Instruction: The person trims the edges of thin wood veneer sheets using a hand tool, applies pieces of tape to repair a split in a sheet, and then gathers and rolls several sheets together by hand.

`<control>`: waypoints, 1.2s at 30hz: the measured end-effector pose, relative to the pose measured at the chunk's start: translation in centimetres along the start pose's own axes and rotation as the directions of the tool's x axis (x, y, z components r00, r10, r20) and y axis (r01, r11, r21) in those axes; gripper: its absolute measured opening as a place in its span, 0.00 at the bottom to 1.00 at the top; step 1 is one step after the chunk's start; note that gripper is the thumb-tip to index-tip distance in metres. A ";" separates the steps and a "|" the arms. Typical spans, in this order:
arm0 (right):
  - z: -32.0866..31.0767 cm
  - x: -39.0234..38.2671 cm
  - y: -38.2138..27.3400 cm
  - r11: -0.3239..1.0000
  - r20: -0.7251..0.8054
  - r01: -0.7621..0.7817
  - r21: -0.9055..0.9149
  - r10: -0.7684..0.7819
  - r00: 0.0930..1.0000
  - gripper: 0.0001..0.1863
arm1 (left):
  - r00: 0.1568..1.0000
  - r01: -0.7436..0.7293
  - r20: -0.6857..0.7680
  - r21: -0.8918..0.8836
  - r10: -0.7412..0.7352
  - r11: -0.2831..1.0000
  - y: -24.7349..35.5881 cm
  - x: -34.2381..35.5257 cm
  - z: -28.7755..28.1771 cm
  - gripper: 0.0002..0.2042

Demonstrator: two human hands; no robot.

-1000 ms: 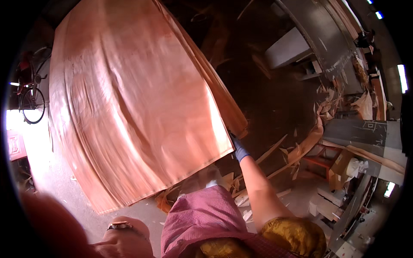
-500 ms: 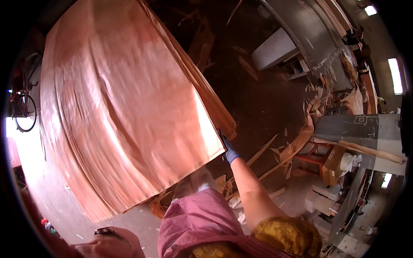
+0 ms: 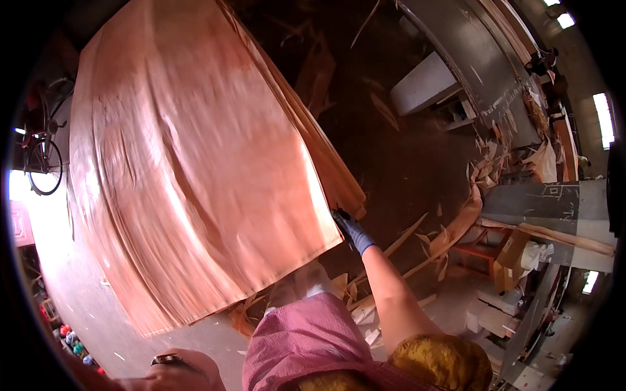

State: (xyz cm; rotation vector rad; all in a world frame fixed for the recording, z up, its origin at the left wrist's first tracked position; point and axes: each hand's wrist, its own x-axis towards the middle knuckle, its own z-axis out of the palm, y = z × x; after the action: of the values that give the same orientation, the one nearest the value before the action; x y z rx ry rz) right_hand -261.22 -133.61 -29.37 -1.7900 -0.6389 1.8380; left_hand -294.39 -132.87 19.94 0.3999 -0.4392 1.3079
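Observation:
A large stack of wavy, reddish wood veneer sheets [image 3: 189,169] fills the left and middle of the view, its near edge slanting across in front of me. My right hand [image 3: 352,229], in a blue and dark glove, grips the top sheet's right edge close to the near corner. Part of its fingers is hidden at that edge. At the lower left is my left arm, bent, with a dark wristwatch [image 3: 167,359]. Its hand lies at the rim of the picture, and its fingers do not show.
Veneer scraps [image 3: 450,238] litter the floor to the right. Beyond them stand a red stool [image 3: 486,251], a cardboard box [image 3: 510,262] and a grey bench [image 3: 535,208]. A pale block [image 3: 424,83] sits farther back. A bicycle [image 3: 44,159] stands at the far left.
The view has shifted slightly, so most things sit a little farther right and lower. My right hand stays at the veneer's edge near the corner.

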 end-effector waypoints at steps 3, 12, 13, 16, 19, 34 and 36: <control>1.5 -1.0 -2.2 0.991 0.070 -0.122 -0.063 0.126 0.990 0.56 | 1.000 -0.026 -0.002 0.024 0.026 0.999 0.4 -0.7 0.3 0.43; 2.5 -2.7 -4.9 0.920 -0.068 0.103 -0.377 -0.139 0.988 0.50 | 0.998 -0.064 0.011 -0.008 0.064 0.998 -0.1 -0.5 0.6 0.42; 2.2 -2.4 -4.7 0.922 -0.073 0.105 -0.374 -0.142 0.987 0.50 | 0.998 -0.063 0.011 -0.025 0.063 0.998 -0.1 -0.6 0.6 0.42; 3.9 -3.1 -5.1 0.883 -0.077 0.100 -0.459 -0.152 0.985 0.44 | 0.996 -0.092 0.009 0.002 0.092 0.996 -0.2 -0.6 1.4 0.42; 2.7 -1.2 -3.1 0.856 0.014 0.213 -0.471 -0.234 0.972 0.41 | 0.994 -0.102 0.023 -0.028 0.103 0.994 -0.2 -0.5 1.7 0.41; 3.3 -2.9 -5.0 0.881 -0.035 0.162 -0.445 -0.198 0.980 0.38 | 0.985 -0.158 0.056 -0.078 0.163 0.984 -0.5 -0.1 2.6 0.40; 3.1 -2.6 -5.0 0.873 -0.025 0.159 -0.461 -0.192 0.981 0.40 | 0.981 -0.178 0.059 -0.104 0.185 0.979 0.0 -0.4 2.6 0.40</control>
State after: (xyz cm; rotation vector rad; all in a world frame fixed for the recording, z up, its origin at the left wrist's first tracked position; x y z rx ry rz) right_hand -264.15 -131.46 -24.07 -1.9924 -1.2497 1.5810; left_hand -294.73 -134.57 21.96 0.3287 -0.6064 1.4462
